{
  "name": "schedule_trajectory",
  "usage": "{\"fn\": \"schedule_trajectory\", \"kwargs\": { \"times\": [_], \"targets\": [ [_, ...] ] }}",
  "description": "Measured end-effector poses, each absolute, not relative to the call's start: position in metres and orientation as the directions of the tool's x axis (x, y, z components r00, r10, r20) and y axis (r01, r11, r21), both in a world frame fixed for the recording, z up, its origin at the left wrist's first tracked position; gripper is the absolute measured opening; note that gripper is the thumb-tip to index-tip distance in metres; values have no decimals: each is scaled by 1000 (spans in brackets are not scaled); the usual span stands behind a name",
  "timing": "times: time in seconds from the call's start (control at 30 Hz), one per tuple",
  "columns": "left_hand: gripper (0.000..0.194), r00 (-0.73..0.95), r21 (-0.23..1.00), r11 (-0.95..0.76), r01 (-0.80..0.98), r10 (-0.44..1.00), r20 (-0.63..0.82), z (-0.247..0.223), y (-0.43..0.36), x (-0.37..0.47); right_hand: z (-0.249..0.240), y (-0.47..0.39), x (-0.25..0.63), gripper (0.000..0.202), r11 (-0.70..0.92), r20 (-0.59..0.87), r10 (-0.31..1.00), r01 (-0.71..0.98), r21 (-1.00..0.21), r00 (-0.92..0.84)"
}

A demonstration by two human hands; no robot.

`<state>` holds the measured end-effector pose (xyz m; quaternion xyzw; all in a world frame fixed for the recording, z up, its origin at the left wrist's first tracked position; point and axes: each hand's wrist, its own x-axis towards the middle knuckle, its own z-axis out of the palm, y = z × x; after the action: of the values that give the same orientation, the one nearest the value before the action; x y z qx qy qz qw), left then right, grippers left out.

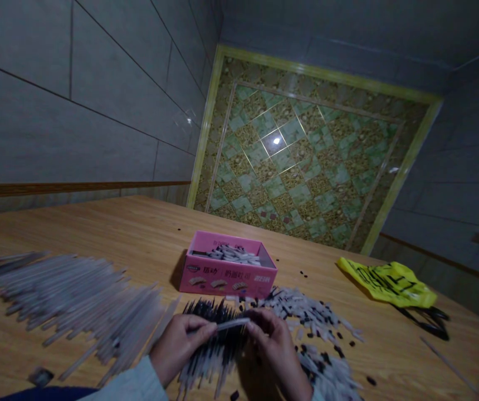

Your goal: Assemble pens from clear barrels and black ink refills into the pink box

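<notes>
Left hand (180, 341) and right hand (276, 341) pinch one pale tube (231, 324); one pink box (228, 282) stands beyond.

A person's left hand (179, 340) and right hand (276, 342) hold a slim translucent tube (231, 324) between them, one at each end. Beneath it lies a bundle of dark-tipped sticks (208, 356). Just beyond stands an open pink box (226, 281) with printed lettering, partly filled with small white and dark pieces (235, 254). Many long translucent tubes (72, 295) spread over the table (139, 234) to the left; heaps of short clear and black pieces (306, 312) lie to the right. Farther right rests a crumpled yellow bag (385, 281) with black lettering. Behind the table, a yellow border (327, 74) frames green and brown tiles (302, 195).
</notes>
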<state>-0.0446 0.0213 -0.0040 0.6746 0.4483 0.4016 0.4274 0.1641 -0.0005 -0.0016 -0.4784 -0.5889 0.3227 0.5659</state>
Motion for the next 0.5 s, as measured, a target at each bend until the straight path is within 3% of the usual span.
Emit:
{"fn": "schedule_trajectory", "kwargs": {
  "times": [0.2, 0.5],
  "targets": [
    [31, 227, 934, -241, 263, 957, 183, -3, 14, -43, 8, -15, 164, 12, 401, 459, 888, 479, -781, 5],
    [25, 286, 876, -323, 358, 931, 226, 8, 9, -45, 6, -12, 173, 21, 424, 448, 891, 481, -768, -71]
  ]
}}
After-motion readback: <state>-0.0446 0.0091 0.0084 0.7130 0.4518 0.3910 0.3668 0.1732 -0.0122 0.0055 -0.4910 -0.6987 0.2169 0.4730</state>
